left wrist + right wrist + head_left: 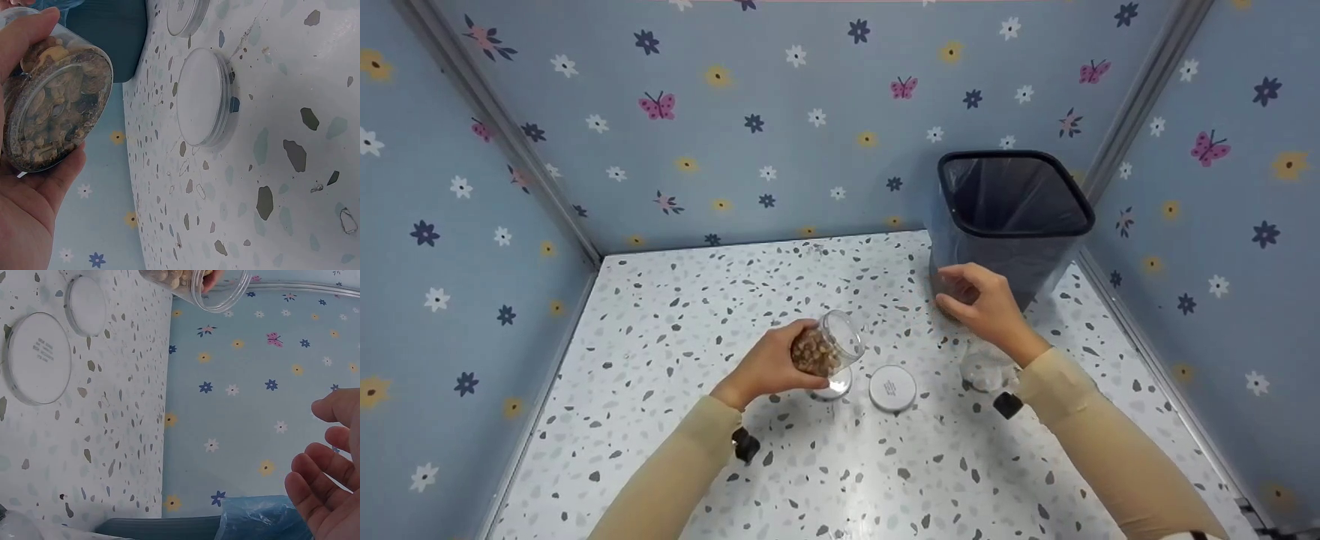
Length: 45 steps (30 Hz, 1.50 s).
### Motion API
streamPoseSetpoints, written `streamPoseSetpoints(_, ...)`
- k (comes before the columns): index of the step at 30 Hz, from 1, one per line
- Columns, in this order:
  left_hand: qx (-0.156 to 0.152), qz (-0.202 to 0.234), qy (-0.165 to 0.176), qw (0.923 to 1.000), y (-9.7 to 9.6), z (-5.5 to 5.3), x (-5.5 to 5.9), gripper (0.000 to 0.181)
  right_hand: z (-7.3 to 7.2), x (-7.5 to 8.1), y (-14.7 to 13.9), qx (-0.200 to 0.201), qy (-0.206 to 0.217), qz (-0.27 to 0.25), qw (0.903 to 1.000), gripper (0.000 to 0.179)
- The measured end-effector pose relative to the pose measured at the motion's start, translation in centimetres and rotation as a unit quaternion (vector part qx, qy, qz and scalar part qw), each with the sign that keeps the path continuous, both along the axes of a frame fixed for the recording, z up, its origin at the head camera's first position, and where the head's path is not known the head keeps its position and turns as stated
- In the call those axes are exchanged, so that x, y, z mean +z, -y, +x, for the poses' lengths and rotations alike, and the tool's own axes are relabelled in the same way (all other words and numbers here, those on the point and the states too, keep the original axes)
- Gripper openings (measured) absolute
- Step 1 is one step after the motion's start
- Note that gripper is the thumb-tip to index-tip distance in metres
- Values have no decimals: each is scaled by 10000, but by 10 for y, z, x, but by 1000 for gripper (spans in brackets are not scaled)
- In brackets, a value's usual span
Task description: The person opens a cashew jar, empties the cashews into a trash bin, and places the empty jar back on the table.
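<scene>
My left hand [772, 364] grips a clear jar [842, 335] by its sides, well above the table. The jar leans over with its open mouth toward the right. Brown, lumpy pieces [814, 352], their kind unclear, fill its lower part, as the left wrist view shows through the base [59, 112]. My right hand [986, 304] hovers in front of the bin, fingers bent and apart from the thumb, holding nothing. Two round white lids lie between the hands: a printed lid [892, 388] and another lid [834, 384], partly hidden below the jar.
A dark-rimmed waste bin [1016, 234] with a plastic liner stands at the back right. Another clear container [984, 369] sits on the speckled table [675, 300] under my right wrist, partly hidden. Flower-patterned walls [780, 97] close off the back and both sides.
</scene>
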<state>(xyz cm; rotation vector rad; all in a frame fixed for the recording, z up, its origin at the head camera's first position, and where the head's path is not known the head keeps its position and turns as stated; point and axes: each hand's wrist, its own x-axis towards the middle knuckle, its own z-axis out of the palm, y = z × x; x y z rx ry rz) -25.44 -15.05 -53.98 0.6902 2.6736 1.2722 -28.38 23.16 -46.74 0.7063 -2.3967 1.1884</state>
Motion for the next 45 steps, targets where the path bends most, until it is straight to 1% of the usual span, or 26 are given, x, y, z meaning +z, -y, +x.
streamPoseSetpoints(6,11,-60,-6,10000,0,1,1,97,-1,8,-8,-115,-321,-347,9988,30)
streamPoseSetpoints(13,45,14,24,10000,0,1,1,97,-2,18,-20,-380,-322,-558,9972,30)
streamPoseSetpoints(19,21,-19,-10,10000,0,1,2,97,-2,24,-31,-555,-342,-541,9964,31)
streamPoseSetpoints(24,-32,-26,-52,10000,0,0,1,96,-4,27,-39,-617,-515,-547,9953,31)
streamPoseSetpoints(30,-48,-17,-74,10000,0,0,-1,95,-5,29,-48,-662,-601,-547,9945,30)
streamPoseSetpoints(35,-42,5,-116,9999,0,-1,0,95,-6,31,-54,-735,-685,-580,9932,29)
streamPoseSetpoints(40,-30,32,-61,10000,1,0,0,96,-5,34,-60,-797,-732,-627,9921,29)
streamPoseSetpoints(45,0,26,22,10000,2,0,0,95,-5,34,-67,-770,-738,-763,9914,29)
